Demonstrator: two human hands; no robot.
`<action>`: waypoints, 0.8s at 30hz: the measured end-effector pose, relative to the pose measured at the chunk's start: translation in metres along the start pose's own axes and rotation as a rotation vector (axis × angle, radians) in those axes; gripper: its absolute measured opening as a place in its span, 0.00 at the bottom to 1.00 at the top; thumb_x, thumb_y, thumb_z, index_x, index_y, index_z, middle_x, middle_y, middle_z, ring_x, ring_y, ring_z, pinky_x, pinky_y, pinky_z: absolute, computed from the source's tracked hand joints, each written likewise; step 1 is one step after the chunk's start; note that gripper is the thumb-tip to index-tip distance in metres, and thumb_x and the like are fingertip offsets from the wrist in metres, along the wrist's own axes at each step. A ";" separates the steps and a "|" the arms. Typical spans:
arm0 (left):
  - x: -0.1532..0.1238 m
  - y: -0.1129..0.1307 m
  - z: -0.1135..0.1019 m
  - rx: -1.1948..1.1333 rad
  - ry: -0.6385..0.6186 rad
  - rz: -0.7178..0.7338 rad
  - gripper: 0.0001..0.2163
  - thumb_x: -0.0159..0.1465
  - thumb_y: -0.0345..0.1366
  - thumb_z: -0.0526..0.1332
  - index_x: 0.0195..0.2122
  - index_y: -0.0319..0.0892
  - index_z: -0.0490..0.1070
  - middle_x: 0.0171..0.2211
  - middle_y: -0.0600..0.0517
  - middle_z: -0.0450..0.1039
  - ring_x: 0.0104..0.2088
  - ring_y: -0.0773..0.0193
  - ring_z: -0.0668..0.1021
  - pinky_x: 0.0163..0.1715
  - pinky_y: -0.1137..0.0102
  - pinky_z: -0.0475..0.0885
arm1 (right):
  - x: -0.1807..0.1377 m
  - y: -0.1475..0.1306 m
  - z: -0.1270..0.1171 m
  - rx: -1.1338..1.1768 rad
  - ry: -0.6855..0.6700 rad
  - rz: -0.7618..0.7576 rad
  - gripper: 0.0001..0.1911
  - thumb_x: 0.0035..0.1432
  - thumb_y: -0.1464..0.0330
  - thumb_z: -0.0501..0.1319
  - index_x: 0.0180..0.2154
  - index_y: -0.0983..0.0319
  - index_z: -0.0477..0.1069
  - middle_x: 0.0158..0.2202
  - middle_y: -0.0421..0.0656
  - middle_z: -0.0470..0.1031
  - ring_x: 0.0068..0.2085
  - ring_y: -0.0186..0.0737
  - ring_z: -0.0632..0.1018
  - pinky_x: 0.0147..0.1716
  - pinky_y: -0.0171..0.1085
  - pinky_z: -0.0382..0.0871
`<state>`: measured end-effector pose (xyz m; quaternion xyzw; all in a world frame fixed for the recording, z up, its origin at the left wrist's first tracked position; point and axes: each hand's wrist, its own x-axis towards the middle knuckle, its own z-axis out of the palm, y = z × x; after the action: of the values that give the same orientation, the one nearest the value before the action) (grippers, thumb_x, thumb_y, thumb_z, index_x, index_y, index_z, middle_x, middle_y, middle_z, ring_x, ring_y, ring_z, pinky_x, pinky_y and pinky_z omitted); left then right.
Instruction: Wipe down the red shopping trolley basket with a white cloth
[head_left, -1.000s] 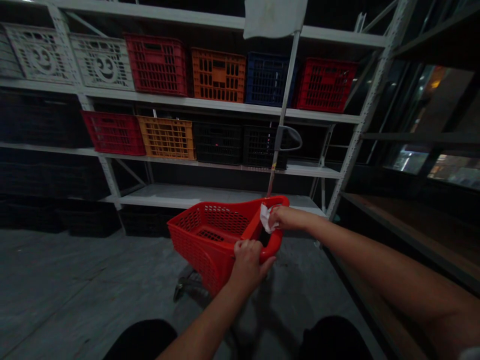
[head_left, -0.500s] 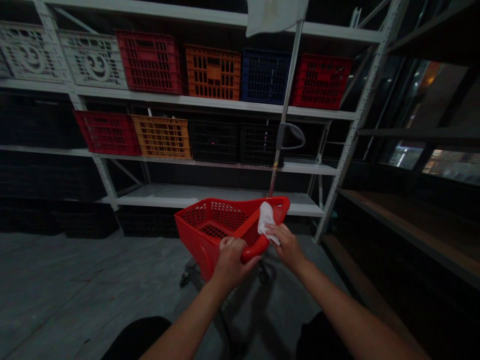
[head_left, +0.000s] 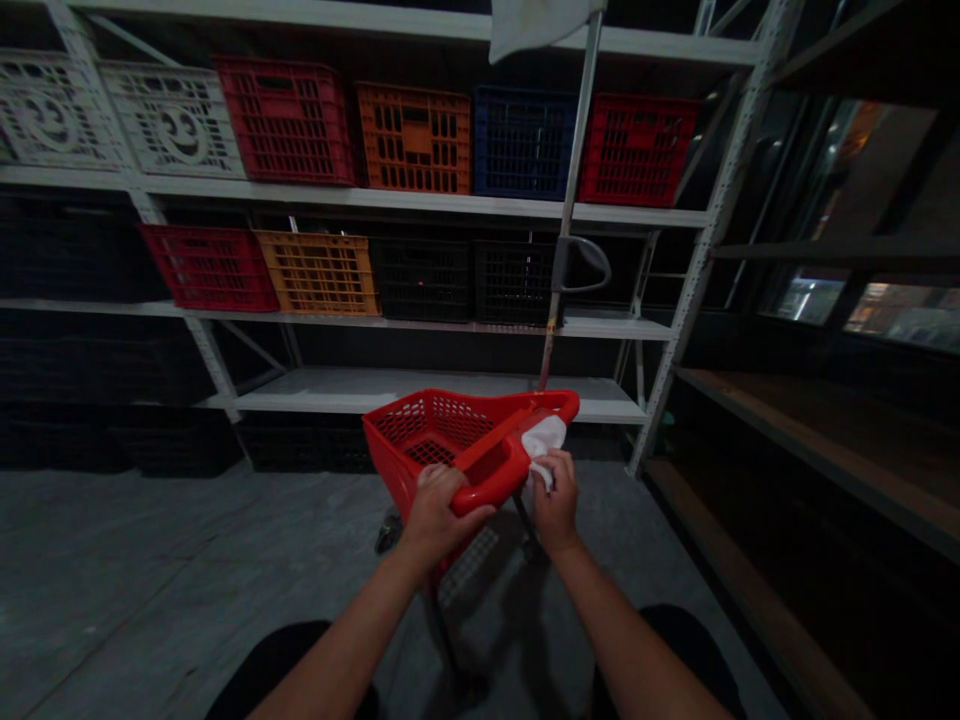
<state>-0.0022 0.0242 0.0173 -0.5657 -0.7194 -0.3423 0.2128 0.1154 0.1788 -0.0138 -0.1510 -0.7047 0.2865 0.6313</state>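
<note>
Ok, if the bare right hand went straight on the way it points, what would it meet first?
Past the crumpled white cloth it holds, the right hand would probably meet the rounded red plastic cart handle; exact depth is unclear.

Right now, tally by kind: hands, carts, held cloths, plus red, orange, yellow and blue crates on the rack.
Left hand and right hand: 2
Red cart: 1
White cloth: 1
Red crates: 3
Orange crate: 1
Yellow crate: 1
Blue crate: 1
Total: 10
</note>
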 end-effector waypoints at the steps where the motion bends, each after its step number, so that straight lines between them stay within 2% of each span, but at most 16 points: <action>1: -0.001 -0.003 -0.001 -0.011 -0.004 0.010 0.16 0.52 0.51 0.60 0.27 0.42 0.64 0.25 0.53 0.67 0.32 0.62 0.68 0.40 0.62 0.62 | 0.006 0.007 -0.001 0.001 0.037 0.045 0.06 0.52 0.72 0.52 0.33 0.62 0.66 0.36 0.44 0.65 0.41 0.40 0.69 0.43 0.40 0.63; 4: -0.003 -0.010 -0.005 -0.030 -0.007 0.029 0.16 0.52 0.51 0.60 0.26 0.42 0.63 0.25 0.54 0.66 0.32 0.62 0.68 0.40 0.63 0.62 | 0.020 0.019 -0.001 0.016 0.154 0.202 0.12 0.53 0.71 0.52 0.41 0.64 0.64 0.38 0.46 0.67 0.42 0.41 0.70 0.43 0.41 0.63; 6: -0.004 -0.013 -0.007 -0.036 -0.007 0.031 0.16 0.51 0.51 0.60 0.26 0.42 0.63 0.26 0.53 0.66 0.32 0.62 0.68 0.40 0.63 0.63 | 0.017 0.010 0.003 0.024 0.148 0.219 0.16 0.54 0.71 0.51 0.46 0.65 0.64 0.42 0.48 0.67 0.44 0.42 0.69 0.45 0.41 0.63; 10: -0.005 -0.017 -0.015 -0.054 -0.036 0.007 0.16 0.51 0.51 0.60 0.26 0.42 0.63 0.27 0.53 0.67 0.32 0.63 0.68 0.39 0.64 0.63 | -0.004 -0.027 0.009 0.032 -0.150 0.005 0.17 0.56 0.73 0.51 0.46 0.61 0.69 0.41 0.46 0.66 0.44 0.40 0.69 0.44 0.39 0.64; 12: -0.005 -0.019 -0.020 -0.071 -0.065 0.000 0.16 0.52 0.51 0.60 0.25 0.43 0.63 0.26 0.53 0.66 0.32 0.63 0.68 0.40 0.64 0.64 | -0.001 -0.033 0.007 0.000 -0.260 -0.096 0.18 0.55 0.75 0.51 0.45 0.60 0.71 0.42 0.47 0.66 0.45 0.40 0.69 0.45 0.38 0.65; 15: -0.005 -0.026 -0.025 -0.079 -0.094 0.007 0.15 0.52 0.50 0.59 0.25 0.43 0.62 0.25 0.54 0.66 0.32 0.63 0.68 0.43 0.63 0.63 | 0.031 -0.015 -0.007 -0.144 -0.314 -0.157 0.20 0.51 0.79 0.51 0.43 0.61 0.73 0.45 0.47 0.68 0.47 0.42 0.68 0.48 0.42 0.63; 18: -0.006 -0.031 -0.032 -0.040 -0.111 0.000 0.14 0.53 0.49 0.58 0.25 0.43 0.64 0.26 0.53 0.68 0.34 0.62 0.69 0.47 0.61 0.62 | 0.072 0.015 -0.024 -0.359 -0.372 -0.114 0.20 0.49 0.80 0.50 0.40 0.62 0.74 0.41 0.48 0.73 0.46 0.45 0.69 0.48 0.46 0.63; 21: -0.006 -0.020 -0.040 0.094 -0.090 -0.002 0.13 0.52 0.47 0.59 0.33 0.44 0.68 0.38 0.50 0.71 0.43 0.58 0.70 0.53 0.54 0.54 | 0.091 0.022 -0.029 -0.460 -0.458 -0.110 0.20 0.49 0.80 0.50 0.40 0.64 0.74 0.41 0.49 0.75 0.46 0.46 0.70 0.49 0.46 0.62; 24: -0.004 0.010 -0.042 0.269 -0.018 -0.014 0.18 0.54 0.42 0.57 0.46 0.45 0.66 0.53 0.46 0.64 0.53 0.52 0.64 0.56 0.49 0.43 | 0.078 0.001 -0.015 -0.414 -0.563 -0.187 0.21 0.50 0.81 0.50 0.43 0.63 0.73 0.43 0.47 0.75 0.46 0.43 0.72 0.50 0.43 0.63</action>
<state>0.0052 -0.0077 0.0455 -0.5302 -0.7646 -0.2389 0.2780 0.1172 0.2277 0.0492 -0.1255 -0.9047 0.1091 0.3922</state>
